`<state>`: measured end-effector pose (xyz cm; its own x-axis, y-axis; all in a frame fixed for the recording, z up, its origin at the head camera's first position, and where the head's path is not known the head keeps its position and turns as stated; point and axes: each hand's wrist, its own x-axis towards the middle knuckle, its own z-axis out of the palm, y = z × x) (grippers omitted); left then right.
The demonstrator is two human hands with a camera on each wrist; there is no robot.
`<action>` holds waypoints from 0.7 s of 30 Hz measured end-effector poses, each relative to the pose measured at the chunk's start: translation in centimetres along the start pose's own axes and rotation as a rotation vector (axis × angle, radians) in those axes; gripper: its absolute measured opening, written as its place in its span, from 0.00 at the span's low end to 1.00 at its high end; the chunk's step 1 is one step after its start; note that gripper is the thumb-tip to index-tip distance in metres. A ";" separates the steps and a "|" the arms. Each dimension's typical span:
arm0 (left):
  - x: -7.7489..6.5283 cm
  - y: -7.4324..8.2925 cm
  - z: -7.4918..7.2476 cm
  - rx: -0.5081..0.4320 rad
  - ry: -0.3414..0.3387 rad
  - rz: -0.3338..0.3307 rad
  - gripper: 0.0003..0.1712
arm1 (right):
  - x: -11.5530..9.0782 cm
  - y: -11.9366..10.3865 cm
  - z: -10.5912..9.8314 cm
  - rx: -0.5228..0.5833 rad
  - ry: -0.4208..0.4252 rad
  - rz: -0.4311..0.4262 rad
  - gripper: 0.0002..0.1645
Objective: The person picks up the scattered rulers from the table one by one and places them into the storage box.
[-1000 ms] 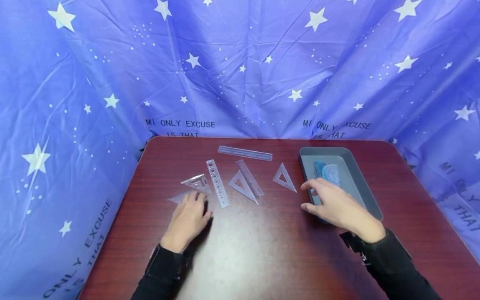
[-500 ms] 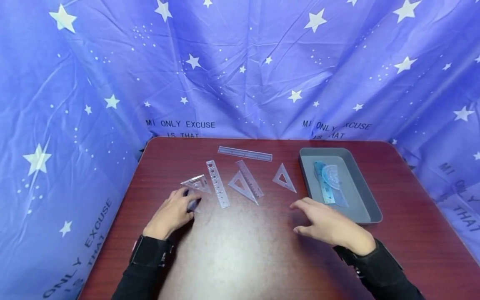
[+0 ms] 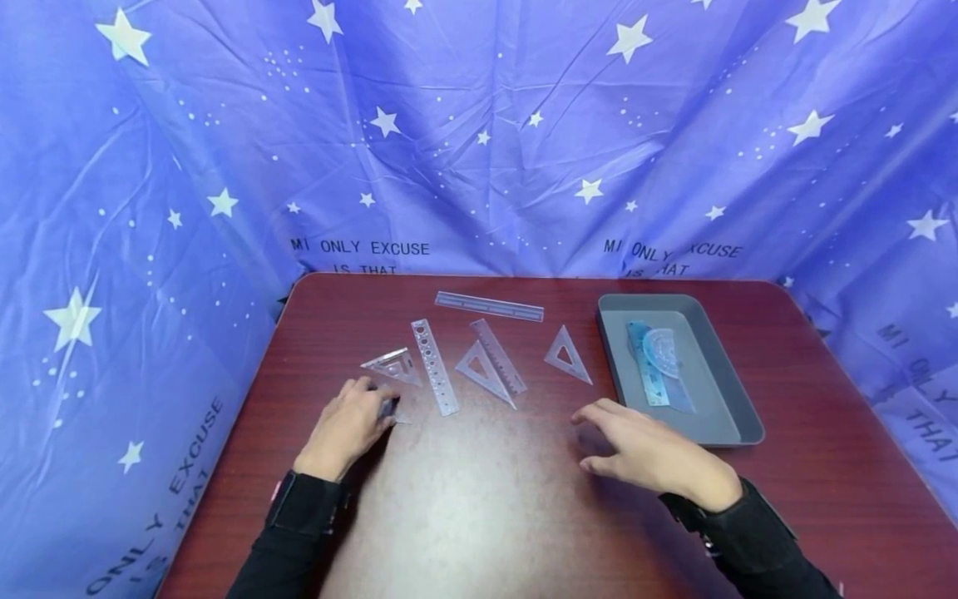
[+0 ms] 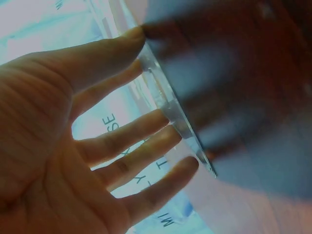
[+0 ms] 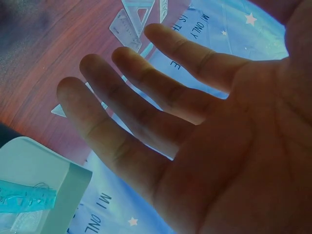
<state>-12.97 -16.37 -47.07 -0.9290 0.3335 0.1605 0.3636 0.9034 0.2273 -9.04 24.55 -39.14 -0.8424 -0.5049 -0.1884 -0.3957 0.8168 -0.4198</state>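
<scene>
My left hand [image 3: 346, 424] is low over the left of the table, pinching a clear plastic set square [image 4: 178, 117] by its edge between thumb and fingers. Most of its outline is hidden by the hand. Just beyond lies another clear set square [image 3: 397, 366], and right of it a ruler with round holes [image 3: 434, 366]. My right hand [image 3: 651, 449] hovers with loosely bent, spread fingers in front of the grey tray [image 3: 729, 420], holding nothing. Inside the tray are a blue ruler [image 3: 647, 366] and a clear protractor [image 3: 662, 353], partly overlapping.
A clear ruler [image 3: 490, 306] lies across the back of the table. In the middle, a set square [image 3: 490, 384] overlaps a short ruler [image 3: 503, 353]. One more set square [image 3: 557, 359] lies left of the tray. A blue starry curtain [image 3: 479, 166] hangs behind the table.
My left hand has drawn back left and pinched the set square. My right hand has come away from above the tray, leftward and nearer, leaving its contents visible.
</scene>
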 end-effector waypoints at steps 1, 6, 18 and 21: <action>0.0 0.1 0.0 0.005 -0.004 -0.013 0.20 | 0.0 0.0 0.0 0.001 -0.002 0.000 0.31; 0.1 0.3 0.4 0.015 -0.022 -0.051 0.20 | 0.1 0.0 0.2 0.009 -0.010 -0.004 0.31; 0.2 0.5 0.5 0.009 -0.045 -0.084 0.24 | 0.0 0.1 0.1 -0.005 0.008 -0.024 0.31; 0.3 0.9 0.2 -0.009 -0.080 -0.096 0.26 | -0.1 0.2 0.2 -0.004 0.017 -0.035 0.30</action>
<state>-12.90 -15.39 -47.02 -0.9620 0.2663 0.0606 0.2729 0.9300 0.2463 -8.99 24.68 -39.34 -0.8340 -0.5284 -0.1587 -0.4265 0.8000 -0.4220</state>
